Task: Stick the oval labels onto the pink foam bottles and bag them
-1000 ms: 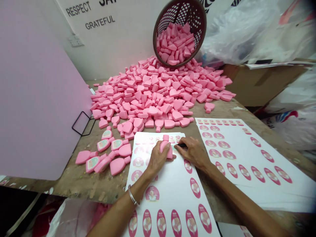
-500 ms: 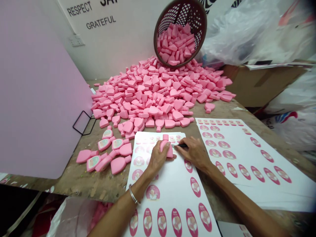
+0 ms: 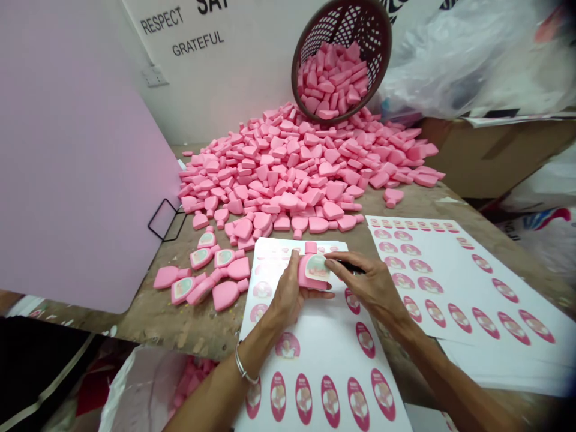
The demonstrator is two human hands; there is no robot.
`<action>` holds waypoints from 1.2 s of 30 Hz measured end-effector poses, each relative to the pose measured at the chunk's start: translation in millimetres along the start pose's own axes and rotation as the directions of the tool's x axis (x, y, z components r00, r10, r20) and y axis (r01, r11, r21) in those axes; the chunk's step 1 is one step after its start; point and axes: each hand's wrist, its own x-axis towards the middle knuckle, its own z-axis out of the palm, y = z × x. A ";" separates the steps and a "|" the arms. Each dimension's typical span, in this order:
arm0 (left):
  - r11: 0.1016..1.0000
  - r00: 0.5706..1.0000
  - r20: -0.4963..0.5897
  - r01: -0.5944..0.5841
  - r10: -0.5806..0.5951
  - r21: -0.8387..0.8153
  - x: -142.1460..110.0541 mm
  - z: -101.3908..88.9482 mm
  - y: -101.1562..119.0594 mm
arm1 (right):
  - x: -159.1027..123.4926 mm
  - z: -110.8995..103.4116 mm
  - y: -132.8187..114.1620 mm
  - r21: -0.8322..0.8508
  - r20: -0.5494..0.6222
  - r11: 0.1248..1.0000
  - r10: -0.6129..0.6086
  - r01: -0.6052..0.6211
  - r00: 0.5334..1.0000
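The left hand [image 3: 288, 294] curls around a pink foam bottle shape [image 3: 308, 279], held over a sheet of oval stickers [image 3: 315, 345] on the bench [image 3: 153, 318], its cap pointing away along its long axis. The right hand [image 3: 371, 288], partly closed on a dark tool [image 3: 353, 268], touches its fingertips [image 3: 330, 259] to the bottle's oval label [image 3: 316, 268].

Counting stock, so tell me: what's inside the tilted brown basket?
The tilted brown basket holds heaped pink foam bottle shapes. The heap covers its lower inside, so the depth cannot be seen.
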 end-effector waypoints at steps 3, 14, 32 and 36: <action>1.000 1.000 0.000 0.009 -0.009 -0.012 -7.8 2.0 5.5 | -3.3 5.3 -8.9 -0.033 0.006 0.995 -0.098 0.098 0.995; 0.999 1.000 0.019 -0.017 0.018 -0.033 -14.9 -1.8 10.1 | -5.9 6.8 -17.3 -0.072 0.027 0.980 -0.183 0.184 0.983; 0.997 0.980 0.186 -0.068 0.071 -0.021 -20.0 -0.6 17.3 | -5.8 6.4 -21.0 -0.243 0.001 0.914 -0.334 0.324 0.942; 0.994 0.975 0.211 -0.090 0.076 0.057 -24.0 -0.7 21.2 | -5.6 0.7 -16.6 -0.400 0.073 0.824 -0.406 0.400 0.911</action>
